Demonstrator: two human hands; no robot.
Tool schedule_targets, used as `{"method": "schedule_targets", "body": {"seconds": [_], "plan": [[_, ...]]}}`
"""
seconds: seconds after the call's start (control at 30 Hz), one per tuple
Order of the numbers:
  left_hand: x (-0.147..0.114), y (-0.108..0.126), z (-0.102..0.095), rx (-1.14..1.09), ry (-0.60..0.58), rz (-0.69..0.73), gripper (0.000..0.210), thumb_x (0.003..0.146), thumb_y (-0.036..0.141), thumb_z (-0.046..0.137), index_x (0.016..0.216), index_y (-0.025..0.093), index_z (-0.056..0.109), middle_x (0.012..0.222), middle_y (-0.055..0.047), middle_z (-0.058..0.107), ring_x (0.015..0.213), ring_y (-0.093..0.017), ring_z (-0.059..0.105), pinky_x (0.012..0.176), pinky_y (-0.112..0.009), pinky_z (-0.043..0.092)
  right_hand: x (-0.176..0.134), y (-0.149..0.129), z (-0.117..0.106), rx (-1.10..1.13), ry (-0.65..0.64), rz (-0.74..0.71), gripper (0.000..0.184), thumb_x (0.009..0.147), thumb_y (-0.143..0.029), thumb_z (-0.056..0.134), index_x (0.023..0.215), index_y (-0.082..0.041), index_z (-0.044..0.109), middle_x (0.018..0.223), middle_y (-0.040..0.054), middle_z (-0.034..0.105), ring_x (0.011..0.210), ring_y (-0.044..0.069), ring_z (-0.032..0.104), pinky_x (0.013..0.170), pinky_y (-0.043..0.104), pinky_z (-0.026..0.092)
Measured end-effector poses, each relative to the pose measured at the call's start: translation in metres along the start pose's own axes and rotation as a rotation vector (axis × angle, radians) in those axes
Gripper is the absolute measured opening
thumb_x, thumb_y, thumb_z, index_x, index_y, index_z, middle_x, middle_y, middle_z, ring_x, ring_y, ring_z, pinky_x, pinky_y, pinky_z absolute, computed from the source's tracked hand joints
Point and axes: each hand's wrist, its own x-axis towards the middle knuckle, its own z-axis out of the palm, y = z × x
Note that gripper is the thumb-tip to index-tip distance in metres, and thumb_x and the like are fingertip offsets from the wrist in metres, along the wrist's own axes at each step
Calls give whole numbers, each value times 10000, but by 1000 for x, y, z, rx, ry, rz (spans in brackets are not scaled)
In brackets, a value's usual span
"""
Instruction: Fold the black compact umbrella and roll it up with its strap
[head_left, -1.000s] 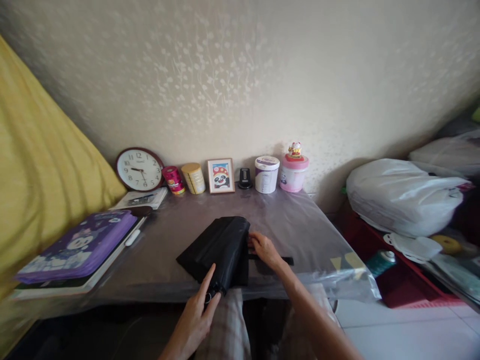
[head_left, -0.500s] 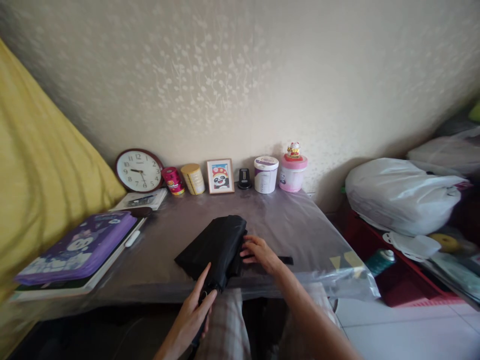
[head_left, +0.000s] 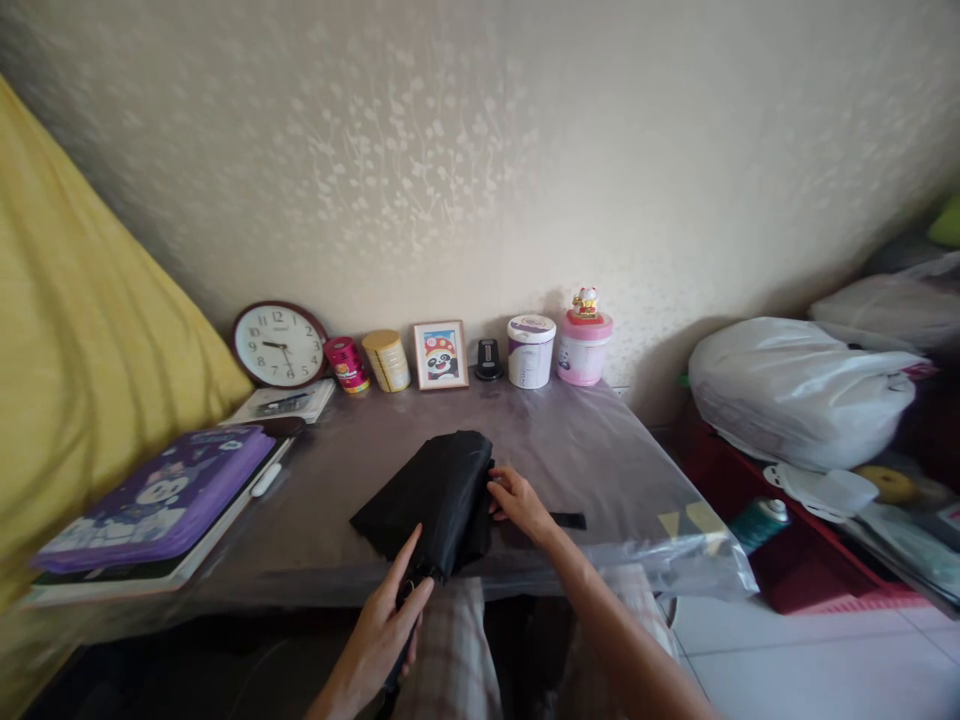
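Note:
A black folding umbrella (head_left: 431, 490), its canopy collapsed and loosely folded, lies across the front of the table with its handle pointing toward me. My left hand (head_left: 382, 620) is wrapped round the handle at the table's edge, index finger and thumb laid along the base of the canopy. On the canopy's right side, my right hand (head_left: 517, 505) pinches the edge of the black fabric between bent fingers. A black strap (head_left: 568, 520) sticks out flat on the table beyond my right wrist.
The table (head_left: 600, 450) has a clear plastic cover. Along the wall stand a clock (head_left: 279, 345), tins, a framed panda picture (head_left: 441, 355) and tubs. A purple case (head_left: 150, 495) lies on the left. White bags (head_left: 802, 390) and a red crate (head_left: 810, 570) are at the right.
My right hand's fingers have drawn together on the canopy's right edge, and the hand has shifted very slightly. My left hand and the umbrella stay in place.

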Motion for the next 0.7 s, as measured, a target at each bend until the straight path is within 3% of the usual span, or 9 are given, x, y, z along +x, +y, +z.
{"method": "schedule_targets", "body": {"seconds": [0.33, 0.43, 0.57, 0.7], "plan": [[-29, 33, -5, -44, 28, 85, 770, 790, 561, 491, 1409, 347, 87, 561, 103, 452, 369, -73, 451, 336, -173, 395, -6, 3, -9, 273, 187, 120, 366, 756, -357, 569, 1081, -214, 481, 845, 11, 602, 702, 137, 596, 485, 214, 492], [-34, 39, -5, -42, 48, 84, 769, 785, 563, 493, 1409, 349, 97, 569, 99, 453, 375, -74, 456, 336, -173, 391, -7, 5, -9, 248, 219, 78, 334, 743, -454, 561, 945, -188, 549, 754, 10, 617, 629, 139, 593, 467, 213, 458], [-37, 41, -2, -8, 79, 130, 764, 786, 563, 486, 1410, 343, 106, 559, 104, 431, 362, -69, 440, 335, -173, 388, -9, 9, -9, 173, 262, -3, 344, 706, -521, 547, 688, -178, 532, 529, -40, 509, 485, 112, 500, 416, 200, 385], [-34, 38, 2, 131, 128, 165, 746, 806, 568, 440, 1418, 294, 115, 478, 116, 397, 332, -81, 425, 331, -177, 381, -8, 14, -16, 102, 358, -85, 344, 688, -527, 538, 646, -187, 501, 503, -47, 480, 480, 116, 470, 434, 215, 356]]}}
